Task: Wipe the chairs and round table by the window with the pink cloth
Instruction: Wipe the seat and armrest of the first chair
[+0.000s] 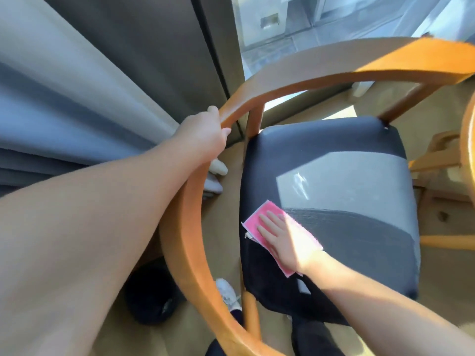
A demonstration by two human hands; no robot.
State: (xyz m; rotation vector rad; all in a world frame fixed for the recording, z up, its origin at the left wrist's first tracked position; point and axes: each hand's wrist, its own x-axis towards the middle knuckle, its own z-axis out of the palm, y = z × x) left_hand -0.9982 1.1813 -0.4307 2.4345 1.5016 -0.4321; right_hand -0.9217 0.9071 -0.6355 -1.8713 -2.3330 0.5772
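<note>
The pink cloth point(303, 231) lies flat on the dark seat cushion point(334, 150) of the wooden armchair point(195, 227), toward the cushion's 8 o'clock side, close to its edge. The right hand point(280, 240) presses down on it, palm flat and fingers straight and slightly spread, pointing toward 11 o'clock. A band of sunlight crosses the cushion just past the cloth and catches the wrist.

Up at 11 o'clock from the cloth, the left hand point(200, 134) grips the chair's curved top rail, with the fingers wrapped over the wood and the thumb under it. The rail sweeps round from 6 o'clock, past that hand, to 2 o'clock.

Grey curtains point(64, 86) hang at 9 to 10 o'clock, and the window point(282, 21) is at 12 to 1 o'clock behind the chair. At 3 o'clock the rim of the round table point(466, 140) just shows. A white shoe point(226, 294) stands on the pale floor point(223, 240) under the rail at 6 o'clock.
</note>
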